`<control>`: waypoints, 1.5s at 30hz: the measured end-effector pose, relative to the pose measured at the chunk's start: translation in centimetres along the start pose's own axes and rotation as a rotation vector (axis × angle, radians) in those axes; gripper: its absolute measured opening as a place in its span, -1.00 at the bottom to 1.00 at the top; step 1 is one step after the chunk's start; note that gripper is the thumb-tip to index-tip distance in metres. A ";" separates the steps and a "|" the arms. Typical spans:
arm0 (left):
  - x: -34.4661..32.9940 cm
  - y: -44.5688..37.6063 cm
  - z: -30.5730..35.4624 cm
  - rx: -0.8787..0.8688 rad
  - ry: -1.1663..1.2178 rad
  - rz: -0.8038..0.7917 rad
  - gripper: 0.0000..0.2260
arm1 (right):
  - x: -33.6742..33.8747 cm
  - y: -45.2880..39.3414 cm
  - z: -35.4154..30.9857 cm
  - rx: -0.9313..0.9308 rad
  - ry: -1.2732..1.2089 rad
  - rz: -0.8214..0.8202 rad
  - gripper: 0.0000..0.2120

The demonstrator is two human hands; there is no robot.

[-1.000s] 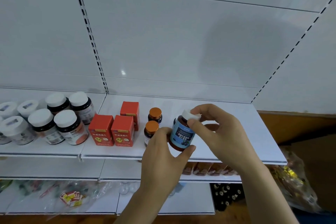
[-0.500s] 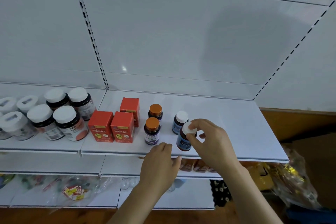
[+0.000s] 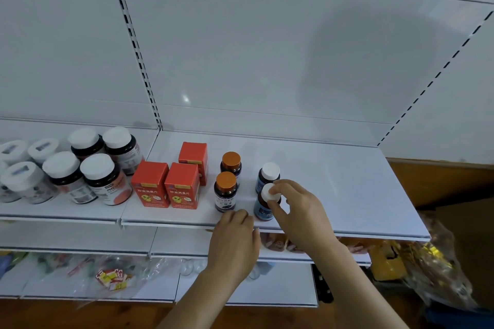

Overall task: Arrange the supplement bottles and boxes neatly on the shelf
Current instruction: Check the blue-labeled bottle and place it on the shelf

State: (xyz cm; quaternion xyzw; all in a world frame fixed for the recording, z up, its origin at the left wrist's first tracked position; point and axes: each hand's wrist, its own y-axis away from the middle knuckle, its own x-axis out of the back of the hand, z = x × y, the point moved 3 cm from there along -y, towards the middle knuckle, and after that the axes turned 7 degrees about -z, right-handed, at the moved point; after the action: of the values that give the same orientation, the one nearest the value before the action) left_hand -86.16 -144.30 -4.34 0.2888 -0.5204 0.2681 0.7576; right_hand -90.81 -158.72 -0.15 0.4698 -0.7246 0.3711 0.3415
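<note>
A small blue-labelled bottle with a white cap (image 3: 263, 207) stands near the front edge of the white shelf (image 3: 347, 195). My right hand (image 3: 296, 211) pinches its cap with thumb and fingers. My left hand (image 3: 234, 239) rests at the shelf's front edge just left of that bottle, fingers loosely curled and holding nothing. A second blue bottle (image 3: 268, 175) stands right behind the first. Two orange-capped bottles (image 3: 226, 191) stand one behind the other to the left. Three red boxes (image 3: 171, 183) stand further left.
Several large white-capped jars (image 3: 91, 168) fill the left shelf section. The right part of the shelf is bare. Lower shelves hold plastic bags with small items (image 3: 112, 275). A crinkled bag (image 3: 438, 270) hangs at the lower right.
The blue bottle came down from between both hands and now stands on the shelf in front of the other blue one. My left hand let go and dropped to the shelf edge.
</note>
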 end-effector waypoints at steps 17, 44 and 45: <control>-0.7 -0.2 -0.4 -0.049 -0.033 0.032 -0.63 | 2.2 -6.8 -0.2 -0.266 0.043 -0.242 -0.79; 11.7 4.0 4.8 0.001 1.399 0.520 -0.74 | 11.0 0.8 -7.1 -0.197 -0.694 0.383 -0.86; 11.8 4.2 5.0 0.002 1.442 0.540 -0.72 | 11.0 1.1 -7.3 -0.189 -0.708 0.395 -0.85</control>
State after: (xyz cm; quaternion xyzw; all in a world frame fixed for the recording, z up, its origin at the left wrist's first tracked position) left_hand -88.54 -143.74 8.92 -0.0937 0.0502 0.5661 0.8174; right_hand -94.37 -156.82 12.46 0.3869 -0.9043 0.1768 0.0351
